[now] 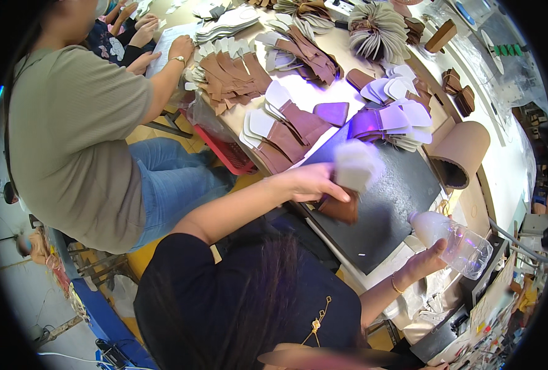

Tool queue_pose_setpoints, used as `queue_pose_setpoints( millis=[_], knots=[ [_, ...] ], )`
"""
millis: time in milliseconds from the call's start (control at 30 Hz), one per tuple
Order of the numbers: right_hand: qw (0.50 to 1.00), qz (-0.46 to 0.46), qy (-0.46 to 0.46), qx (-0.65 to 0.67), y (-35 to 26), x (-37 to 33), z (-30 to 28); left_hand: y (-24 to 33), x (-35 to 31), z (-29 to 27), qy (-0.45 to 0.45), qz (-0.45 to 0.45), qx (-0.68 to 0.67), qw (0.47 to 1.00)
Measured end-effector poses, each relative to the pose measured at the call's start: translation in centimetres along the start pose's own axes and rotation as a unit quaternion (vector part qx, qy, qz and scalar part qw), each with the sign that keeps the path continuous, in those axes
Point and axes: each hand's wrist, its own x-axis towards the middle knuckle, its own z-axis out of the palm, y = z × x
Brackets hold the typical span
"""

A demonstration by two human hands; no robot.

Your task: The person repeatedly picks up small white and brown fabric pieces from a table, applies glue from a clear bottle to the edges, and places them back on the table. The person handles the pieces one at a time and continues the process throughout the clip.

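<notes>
My left hand [314,183] is closed on a brown leather piece [340,208] with a pale, rounded part [357,165] blurred by motion. It hangs over the near left part of a black mat [388,213]. In my right hand [428,259], a clear plastic bottle [449,240] lies tilted, its narrow neck toward the mat. Beyond the mat, a bundle of leather pieces with white ends [394,123] sits under purple light. Left of that, fanned brown and white pieces [292,126] lie near the table edge, with a small leather piece [332,113] beside them.
More stacks of brown pieces [234,77] and a round pale bundle [377,34] cover the far table. A hollow brown roll [462,151] lies to the right. At left stands a co-worker [82,148], beside a red basket [227,151] under the table edge.
</notes>
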Motion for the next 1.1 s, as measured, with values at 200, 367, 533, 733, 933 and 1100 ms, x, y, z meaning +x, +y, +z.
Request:
queue_pose_setpoints(
  millis=[200, 367, 533, 733, 933, 1100],
  knots=[
    [0.999, 0.017, -0.031, 0.009, 0.3, 0.0, 0.8, 0.8, -6.9, -3.3, 0.165, 0.204, -0.120, 0.957],
    [0.998, 0.021, -0.056, 0.030, -0.1, 0.0, 1.6, 1.6, -7.8, -6.6, 0.483, 0.274, 0.383, 0.738],
    [0.998, 0.011, -0.039, 0.041, -0.4, 0.0, 1.2, 2.6, -8.4, -8.2, 0.460, 0.222, 0.286, 0.811],
    [0.998, 0.015, -0.038, 0.046, -0.3, -0.2, 0.6, 2.9, -9.0, -7.5, 0.359, 0.204, -0.018, 0.911],
    [0.995, 0.021, -0.056, 0.074, -0.2, -0.4, 0.6, 2.9, -9.2, -8.0, 0.400, 0.178, 0.040, 0.898],
    [0.994, 0.019, -0.059, 0.091, -0.1, -0.4, 0.2, 2.9, -9.4, -8.8, 0.531, 0.245, 0.436, 0.684]
  ],
)
